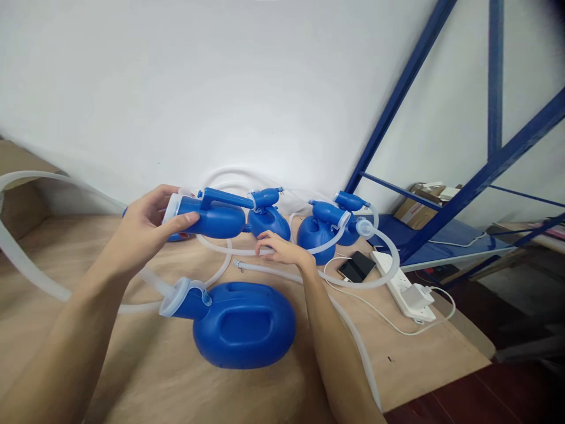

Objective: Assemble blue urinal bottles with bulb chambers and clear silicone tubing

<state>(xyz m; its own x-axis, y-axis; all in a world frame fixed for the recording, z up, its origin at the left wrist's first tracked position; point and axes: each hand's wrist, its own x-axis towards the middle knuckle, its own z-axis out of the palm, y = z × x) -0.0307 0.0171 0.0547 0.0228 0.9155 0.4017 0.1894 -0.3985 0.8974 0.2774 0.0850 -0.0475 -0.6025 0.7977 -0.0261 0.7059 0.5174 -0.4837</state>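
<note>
Starting with the wooden tabletop point(415, 353): crowded on the far side with blue plastic bottles point(309, 232). Next in bulk, the near blue bottle point(244, 324), lying on its side, neck to the left, apart from both hands. Beyond and slightly left, the handled blue bottle point(216, 222), tipped sideways in the left hand point(152, 218): grasped around the neck, thumb along the near side. Probably hollow and light, fairly stiff in the wall, smooth enough to slip, unlikely to crack. To the right, the right hand point(279, 247), half-curled beside a translucent hose point(214, 245); cannot tell whether pinching or free. Likely soft and springy, that hose, and apt to drag. Smaller again, the handle point(227, 198) on top: good for carrying. Smallest, the whitish collar point(172, 207) at the left end: best gripped together with the neck.
</note>
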